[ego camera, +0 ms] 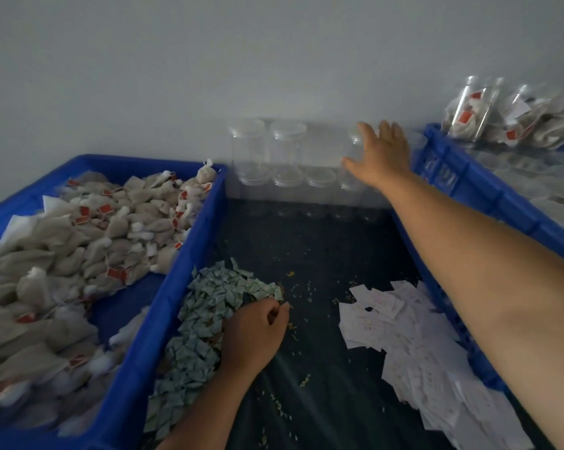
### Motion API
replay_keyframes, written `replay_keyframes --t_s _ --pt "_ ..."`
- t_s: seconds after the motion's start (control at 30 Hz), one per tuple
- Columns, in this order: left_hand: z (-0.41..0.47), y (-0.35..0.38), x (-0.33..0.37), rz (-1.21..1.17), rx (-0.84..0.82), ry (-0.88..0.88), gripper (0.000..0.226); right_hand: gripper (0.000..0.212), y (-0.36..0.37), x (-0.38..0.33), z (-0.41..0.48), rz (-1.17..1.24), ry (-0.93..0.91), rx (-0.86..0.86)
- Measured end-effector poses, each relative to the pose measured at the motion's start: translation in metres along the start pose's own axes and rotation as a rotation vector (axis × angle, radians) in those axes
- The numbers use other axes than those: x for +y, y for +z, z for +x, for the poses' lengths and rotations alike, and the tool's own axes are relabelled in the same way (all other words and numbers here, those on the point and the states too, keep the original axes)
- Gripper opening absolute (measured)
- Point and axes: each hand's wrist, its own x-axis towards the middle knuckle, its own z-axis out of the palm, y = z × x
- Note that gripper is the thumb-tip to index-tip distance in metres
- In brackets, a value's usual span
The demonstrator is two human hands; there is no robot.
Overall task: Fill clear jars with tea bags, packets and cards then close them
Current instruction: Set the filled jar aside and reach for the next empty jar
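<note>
Empty clear jars (285,147) with lids are stacked in two rows against the wall. My right hand (379,154) reaches to the upper row's right end, fingers spread over a jar (355,147) there. My left hand (258,332) lies on the heap of small greenish packets (206,319) and pinches one packet (280,298) at its fingertips. White cards (414,336) are piled to the right on the dark table. Tea bags (79,248) with red tags fill the blue crate (173,287) on the left.
A second blue crate (488,193) stands at the right; filled jars and bagged tea bags (508,115) lie on and behind it. Loose crumbs are scattered on the dark table surface (306,248) between the piles. A pale wall closes the back.
</note>
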Motion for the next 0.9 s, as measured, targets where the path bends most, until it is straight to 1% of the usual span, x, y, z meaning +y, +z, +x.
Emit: replay_keyframes --t_s 0.07,0.13,0.2,0.3,0.4,0.57,0.67,0.73,0.8,0.83,0.9 --pt "-0.001 0.0 0.0 -0.012 0.007 -0.01 0.051 0.09 0.008 0.0 0.014 -0.082 0.008 -0.084" --pt "-0.001 0.001 -0.001 -0.013 0.012 -0.016 0.05 0.085 0.016 -0.002 0.022 -0.126 0.014 -0.102" --pt "-0.001 0.002 -0.003 -0.003 0.018 -0.007 0.049 0.071 0.02 -0.004 0.024 -0.123 -0.003 -0.019" --pt "-0.001 0.003 -0.003 -0.003 0.031 0.014 0.047 0.043 0.02 -0.004 0.022 -0.062 -0.051 0.112" --pt "-0.002 0.003 -0.003 -0.011 0.04 0.027 0.045 0.031 0.02 -0.002 0.013 0.045 -0.12 0.183" --pt "-0.002 0.003 -0.001 -0.017 0.04 0.014 0.045 0.033 0.013 -0.003 0.001 0.099 -0.209 0.261" --pt "-0.002 0.002 -0.002 -0.004 0.031 0.01 0.046 0.036 -0.004 -0.004 -0.002 0.156 -0.219 0.404" --pt "-0.001 0.002 -0.001 0.006 0.027 0.016 0.046 0.037 -0.018 -0.002 -0.012 0.251 -0.212 0.526" --pt "-0.001 0.001 0.001 0.013 0.027 0.014 0.047 0.035 -0.029 0.0 -0.036 0.415 -0.175 0.622" --pt "-0.002 0.0 0.002 0.019 0.026 0.011 0.047 0.034 -0.032 0.0 -0.055 0.494 -0.154 0.641" --pt "-0.002 0.0 0.002 0.038 0.018 0.003 0.047 0.032 -0.033 0.001 -0.103 0.603 -0.129 0.605"
